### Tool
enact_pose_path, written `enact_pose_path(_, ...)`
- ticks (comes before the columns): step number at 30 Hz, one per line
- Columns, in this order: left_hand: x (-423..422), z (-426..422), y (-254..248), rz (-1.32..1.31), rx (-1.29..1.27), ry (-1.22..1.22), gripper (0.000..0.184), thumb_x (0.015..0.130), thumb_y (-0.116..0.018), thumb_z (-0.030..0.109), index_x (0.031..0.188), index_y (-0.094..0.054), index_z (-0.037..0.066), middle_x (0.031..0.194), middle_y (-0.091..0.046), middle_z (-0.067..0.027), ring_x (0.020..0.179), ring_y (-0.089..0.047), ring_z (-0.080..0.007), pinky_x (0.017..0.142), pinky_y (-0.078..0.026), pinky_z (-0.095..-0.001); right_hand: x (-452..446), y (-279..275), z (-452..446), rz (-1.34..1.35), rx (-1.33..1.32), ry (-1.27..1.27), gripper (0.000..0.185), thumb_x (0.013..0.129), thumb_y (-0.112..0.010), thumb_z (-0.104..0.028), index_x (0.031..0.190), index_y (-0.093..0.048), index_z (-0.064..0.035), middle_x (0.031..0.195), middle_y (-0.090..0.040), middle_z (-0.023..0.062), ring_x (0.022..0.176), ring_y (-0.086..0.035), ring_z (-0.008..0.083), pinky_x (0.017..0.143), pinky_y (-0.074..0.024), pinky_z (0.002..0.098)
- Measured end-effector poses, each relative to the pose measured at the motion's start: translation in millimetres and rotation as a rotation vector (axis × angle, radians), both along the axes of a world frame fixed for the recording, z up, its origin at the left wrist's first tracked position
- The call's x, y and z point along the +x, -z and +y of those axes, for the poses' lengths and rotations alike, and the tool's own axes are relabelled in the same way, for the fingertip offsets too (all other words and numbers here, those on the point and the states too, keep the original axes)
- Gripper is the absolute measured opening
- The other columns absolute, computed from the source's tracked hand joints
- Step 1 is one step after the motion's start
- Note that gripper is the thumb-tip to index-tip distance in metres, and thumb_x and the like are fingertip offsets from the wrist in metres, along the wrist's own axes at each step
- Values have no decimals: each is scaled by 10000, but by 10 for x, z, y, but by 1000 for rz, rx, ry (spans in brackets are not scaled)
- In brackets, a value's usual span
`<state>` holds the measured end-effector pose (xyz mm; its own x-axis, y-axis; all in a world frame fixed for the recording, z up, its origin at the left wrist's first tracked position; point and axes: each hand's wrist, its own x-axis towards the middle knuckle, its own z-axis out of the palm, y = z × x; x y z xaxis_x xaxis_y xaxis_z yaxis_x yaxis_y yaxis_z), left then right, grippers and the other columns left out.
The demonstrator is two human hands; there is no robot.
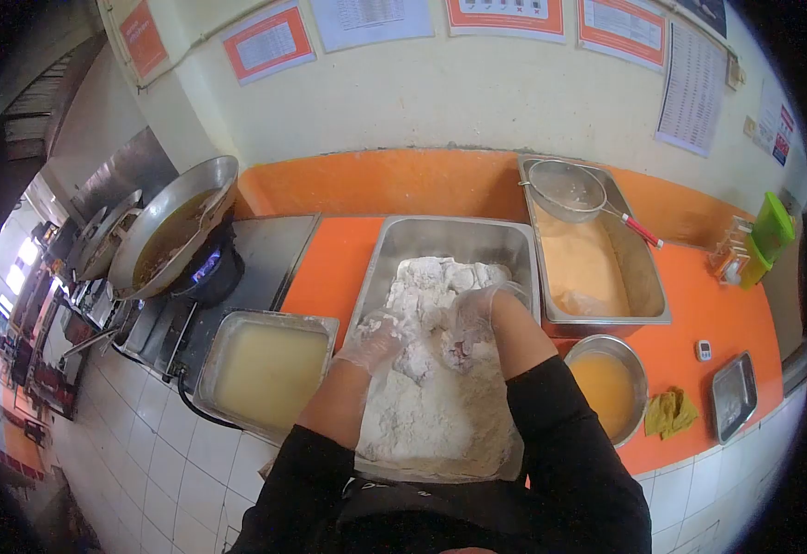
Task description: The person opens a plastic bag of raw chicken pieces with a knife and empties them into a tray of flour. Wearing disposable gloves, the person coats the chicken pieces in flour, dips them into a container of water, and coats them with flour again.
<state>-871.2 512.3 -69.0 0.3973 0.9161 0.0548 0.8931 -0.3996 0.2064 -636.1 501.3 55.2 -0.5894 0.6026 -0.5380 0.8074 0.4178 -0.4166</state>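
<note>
1. Your left hand (pixel 374 343) and right hand (pixel 474 319), in clear gloves, are down among the floured pieces (pixel 433 275) in the steel pan (pixel 459 236). The fingers look curled, but you cannot tell from here whether either set grasps anything; a darker piece shows just below your right fingers.
2. Pieces lie between and beyond your fingers, crowded together, so they may stick to each other and coat unevenly.
3. Loose flour (pixel 417 420) banks on the near side of your fingers; a hard push could send it over the pan's near edge (your black sleeves (pixel 551 397) sit close enough to catch it).
4. The pale liquid (pixel 269 369) left of your fingers and the yellow liquid (pixel 600 392) to their right could take flour if you shake your gloves over them.
5. Wet gloves could clump the flour and make your fingers slip.
</note>
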Motion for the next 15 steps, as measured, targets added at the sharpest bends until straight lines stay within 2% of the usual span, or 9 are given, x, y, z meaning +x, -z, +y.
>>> enact_pose_path(2,233,-278,-539,-267,103,46,319,796,-465,354,978,-604,132,1037,-562,-132,932,-541,-315,809,-436,-411,-8,-218,-101,24,-68,105,229,675,-666,-229,800,-675,-38,728,-636,84,635,-605,171,536,-471,329)
enact_pose_path(5,320,-134,-491,-69,18,31,315,772,-493,345,941,-615,110,1013,-576,-153,891,-561,-332,788,-449,-424,-273,-693,-453,-288,155,-37,208,710,-619,-225,810,-677,-52,824,-646,83,754,-605,173,618,-478,321)
enact_pose_path(6,298,-131,-443,-97,-11,-2,320,763,-504,345,949,-609,106,1029,-571,-153,910,-556,-330,799,-444,-422,-384,-656,-522,-316,174,-95,208,711,-618,-225,813,-677,-53,827,-645,83,757,-604,174,621,-477,321)
enact_pose_path(8,210,-158,-281,-150,-72,-71,337,745,-526,345,964,-599,99,1062,-563,-152,950,-546,-325,821,-435,-420,-617,-214,-606,-239,146,-215,209,714,-614,-224,819,-675,-53,834,-644,84,763,-603,177,625,-477,323)
enact_pose_path(10,101,32,286,-78,-122,-77,306,763,-508,306,975,-602,106,1128,-518,-154,986,-538,-331,831,-439,-417,-847,350,-622,-154,101,-294,210,716,-610,-223,825,-674,-54,841,-642,85,769,-602,180,630,-476,325)
enact_pose_path(13,62,-34,277,97,-212,36,293,774,-489,270,991,-605,111,1146,-512,-160,1008,-534,-334,840,-438,-418,-1026,937,-582,-94,45,-349,212,720,-605,-222,833,-671,-55,851,-640,86,778,-601,184,637,-475,327)
enact_pose_path(15,84,-71,125,175,-268,65,302,774,-485,274,990,-609,103,1138,-520,-161,1010,-536,-330,848,-433,-412,-1069,1032,-558,-83,17,-361,213,723,-601,-221,839,-670,-56,857,-638,87,784,-600,187,642,-475,329)
